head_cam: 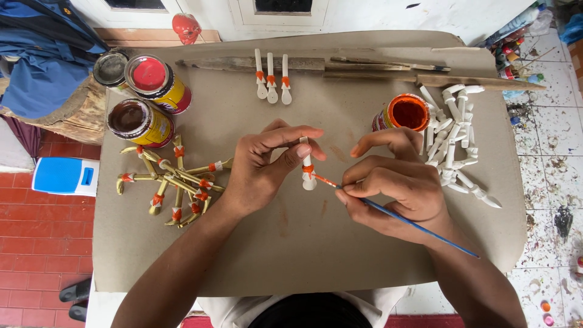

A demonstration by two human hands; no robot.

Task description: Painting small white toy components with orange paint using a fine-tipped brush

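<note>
- The left hand has a tight grip on a small white spoon, held over the middle of the brown worktop.
- The right hand pinches a thin blue paintbrush; its orange tip touches the spoon.
- An open can of orange paint stands near, beside a pile of white spoons.

Bright, even daylight fills the head view, and the tan cardboard work sheet is evenly lit with no harsh glare. Shadows are soft and short: faint dark patches lie just beneath the left hand and the right hand, and a small sheen shows on the rim of the open tin of orange paint. Focus is sharp in the middle, while the wide lens bows the sheet's edges and stretches the red brick floor and the paint-spattered white tiles toward the corners.
</note>
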